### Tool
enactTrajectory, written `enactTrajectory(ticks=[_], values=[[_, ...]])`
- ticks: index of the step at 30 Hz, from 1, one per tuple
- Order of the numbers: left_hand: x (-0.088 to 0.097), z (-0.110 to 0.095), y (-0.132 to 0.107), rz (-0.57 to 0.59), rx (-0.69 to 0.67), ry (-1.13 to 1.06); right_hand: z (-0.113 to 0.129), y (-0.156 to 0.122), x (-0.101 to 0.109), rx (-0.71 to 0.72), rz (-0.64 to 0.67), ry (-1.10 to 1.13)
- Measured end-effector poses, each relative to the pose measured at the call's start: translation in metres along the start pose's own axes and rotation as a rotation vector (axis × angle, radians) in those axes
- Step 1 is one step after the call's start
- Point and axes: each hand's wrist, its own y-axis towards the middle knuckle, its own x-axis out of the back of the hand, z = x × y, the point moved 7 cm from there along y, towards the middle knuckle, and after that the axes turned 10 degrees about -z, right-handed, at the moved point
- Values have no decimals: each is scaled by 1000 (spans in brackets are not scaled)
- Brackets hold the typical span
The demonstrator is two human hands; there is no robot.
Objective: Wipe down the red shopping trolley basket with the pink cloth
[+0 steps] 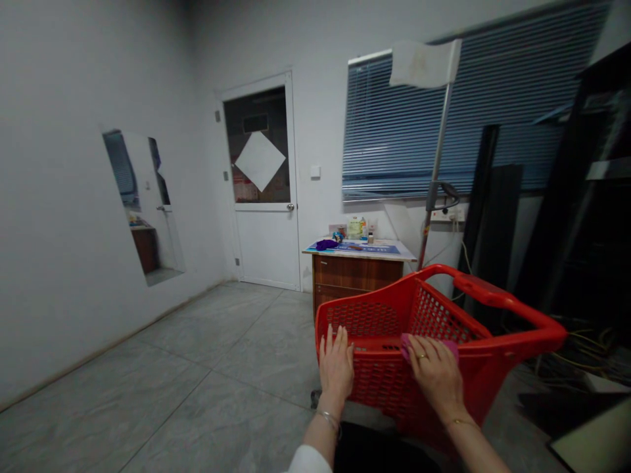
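- I see the red perforated plastic cart (394, 328) just in front of the wooden table (355, 266), with a metal pole (436, 164) rising behind it.
- Left hand (336, 364) lies flat on the cart's near wall, fingers slightly spread.
- Right hand (436, 371) presses a pink cloth (407, 341) on the cart's rim, fingers together.

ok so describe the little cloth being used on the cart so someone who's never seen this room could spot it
Start at the red plastic shopping cart in the foreground, in front of the wooden desk under the blue blinds. On the cart's near rim, the right hand presses down a small cloth. It is pinkish purple against the all-red cart, mostly covered by the fingers, while the left hand lies bare on the rim.
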Motion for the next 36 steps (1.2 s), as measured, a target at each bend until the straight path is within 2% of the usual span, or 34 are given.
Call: enactTrajectory(ticks=[2, 4, 7, 10, 16, 18, 20, 23, 29, 31, 33, 36], values=[[-1, 0, -1, -4, 3, -4, -38, 3, 9, -17, -22, -49], [-3, 0, -2, -10, 13, -10, -63, 5, 15, -26, -36, -76], [-6, 0, -4, -9, 29, -17, -70, 5, 16, -70, -66, -97], [-7, -1, -5, -7, 32, -15, -39, -1, 7, -108, -81, -73], [-7, -1, -4, -6, 18, 19, 77, -3, -18, -117, -62, 71], [-6, 0, -3, -2, 4, 33, 100, 0, -21, -127, -70, 95], [-5, 2, -2, -1, -12, 42, 108, 2, -21, -107, -67, 118], [-4, 4, -1, 5, -25, 41, 87, 3, -17, -51, -49, 131], [-4, 2, -3, 17, -10, 23, -29, 4, 6, -23, -33, 9], [-4, 1, -3, 13, -1, 21, -58, 7, 13, -25, -38, -37], [-4, 0, -3, 8, 10, 18, -71, 9, 18, -38, -56, -72], [-5, 0, -4, 8, 26, 12, -58, 9, 18, -81, -94, -104]])
